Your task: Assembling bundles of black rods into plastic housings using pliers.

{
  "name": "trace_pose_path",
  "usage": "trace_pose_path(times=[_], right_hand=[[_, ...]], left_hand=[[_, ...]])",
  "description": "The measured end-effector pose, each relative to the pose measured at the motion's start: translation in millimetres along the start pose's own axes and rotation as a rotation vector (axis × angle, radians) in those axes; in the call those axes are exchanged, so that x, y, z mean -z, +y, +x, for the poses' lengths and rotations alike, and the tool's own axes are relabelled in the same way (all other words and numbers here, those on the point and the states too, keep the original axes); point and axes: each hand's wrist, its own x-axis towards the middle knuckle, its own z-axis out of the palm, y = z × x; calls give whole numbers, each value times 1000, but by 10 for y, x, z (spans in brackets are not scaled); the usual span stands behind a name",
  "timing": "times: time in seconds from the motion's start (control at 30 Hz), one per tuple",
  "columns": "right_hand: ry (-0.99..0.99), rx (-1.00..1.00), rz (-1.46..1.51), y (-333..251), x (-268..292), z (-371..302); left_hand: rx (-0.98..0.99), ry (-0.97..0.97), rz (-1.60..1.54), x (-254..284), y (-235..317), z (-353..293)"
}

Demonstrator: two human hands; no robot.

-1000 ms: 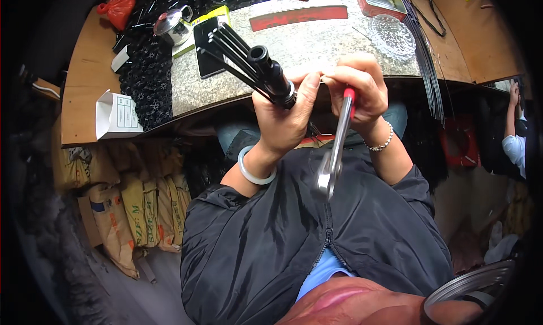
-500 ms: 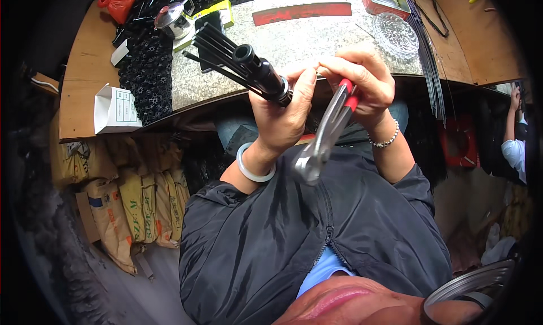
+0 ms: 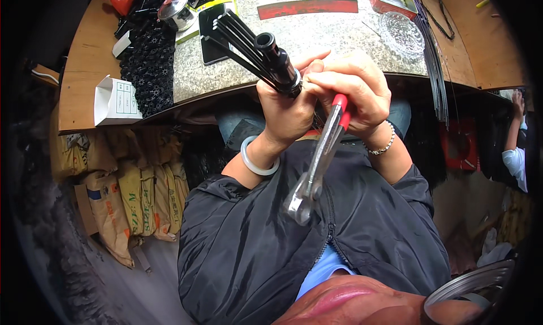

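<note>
My left hand [image 3: 285, 118] is closed around a black umbrella frame [image 3: 276, 62], whose round tube and several thin ribs with pale tips point up and to the left. Against its lower end, the fingertips of my right hand [image 3: 362, 90] pinch together beside my left fingers; anything tiny between them is too small to make out. That same right hand also keeps a pair of pliers [image 3: 327, 152] in its palm. Their red handles sit under the fingers, and the metal head hangs down in front of my dark jacket.
Beyond my hands stands a speckled worktop [image 3: 226, 82] with a phone [image 3: 214, 34], red strip [image 3: 308, 8], glass dish [image 3: 400, 35] and tin [image 3: 391, 0]. Black plastic parts [image 3: 150, 70] heap by a white box [image 3: 117, 102]. Thin rods [image 3: 436, 82] overhang the right edge. Another person's arm [image 3: 515, 133] shows far right.
My right hand has shifted slightly left, closer in against the umbrella frame. The pliers' head has swung downward. The umbrella frame has moved a little to the right.
</note>
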Motion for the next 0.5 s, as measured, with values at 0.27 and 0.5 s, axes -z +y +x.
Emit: trace_pose_path(times=[0.27,0.5], right_hand=[[-78,-17,43,-43,8,32],[-97,12,34,-39,27,105]], left_hand=[[-85,-34,47,36,-83,-22],[-172,-52,54,38,-89,-6]])
